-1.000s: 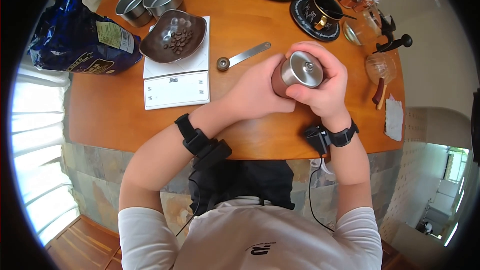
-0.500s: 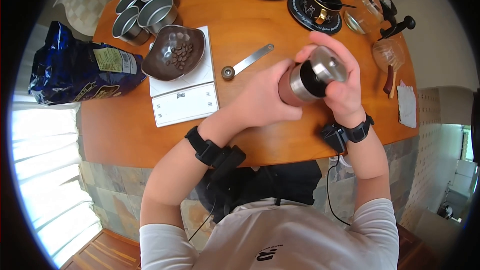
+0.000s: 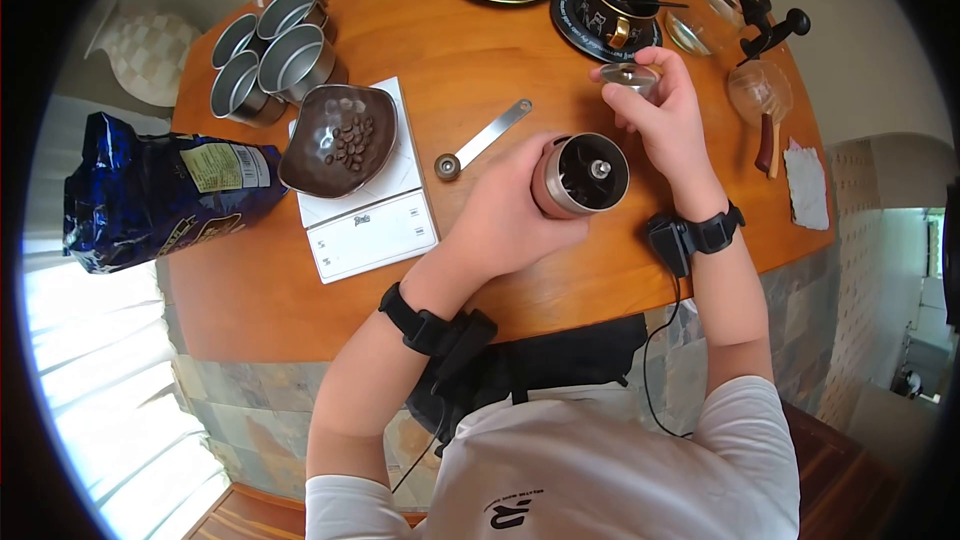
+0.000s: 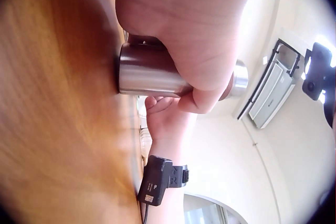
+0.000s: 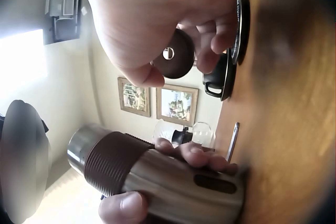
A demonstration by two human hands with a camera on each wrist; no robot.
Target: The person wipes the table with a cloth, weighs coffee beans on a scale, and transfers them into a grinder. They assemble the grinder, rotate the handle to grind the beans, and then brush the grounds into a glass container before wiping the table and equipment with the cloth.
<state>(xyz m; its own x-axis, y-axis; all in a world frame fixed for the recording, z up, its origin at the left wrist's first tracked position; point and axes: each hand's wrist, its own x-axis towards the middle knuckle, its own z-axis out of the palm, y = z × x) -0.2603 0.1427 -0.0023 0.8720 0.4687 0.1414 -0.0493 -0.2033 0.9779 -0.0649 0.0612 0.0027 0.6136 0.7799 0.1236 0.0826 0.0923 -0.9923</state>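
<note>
A hand coffee grinder (image 3: pixel 584 178) with a steel body and a brown ribbed band stands upright, its top uncovered and a central shaft showing inside. My left hand (image 3: pixel 508 210) grips it around the side; in the left wrist view the steel body (image 4: pixel 149 71) reaches down to the table. My right hand (image 3: pixel 668 118) pinches the round grinder lid (image 3: pixel 632 78) above and right of the opening. The lid's dark underside (image 5: pixel 177 61) has a small hole in its middle. Left of the grinder lies a long-handled measuring spoon (image 3: pixel 492 140).
A white scale (image 3: pixel 375 240) bears a brown bowl (image 3: pixel 312 140) with coffee beans (image 3: pixel 352 143). A blue bag (image 3: pixel 150 190) and several metal tins (image 3: pixel 297 62) stand left. Behind are black cups (image 3: pixel 610 28) on saucers; glassware (image 3: pixel 760 90) and a cloth (image 3: pixel 805 185) lie right.
The lid has come off the grinder and moved away up and to the right in my right hand. My left hand keeps its grip on the grinder, which was tilted and now stands upright.
</note>
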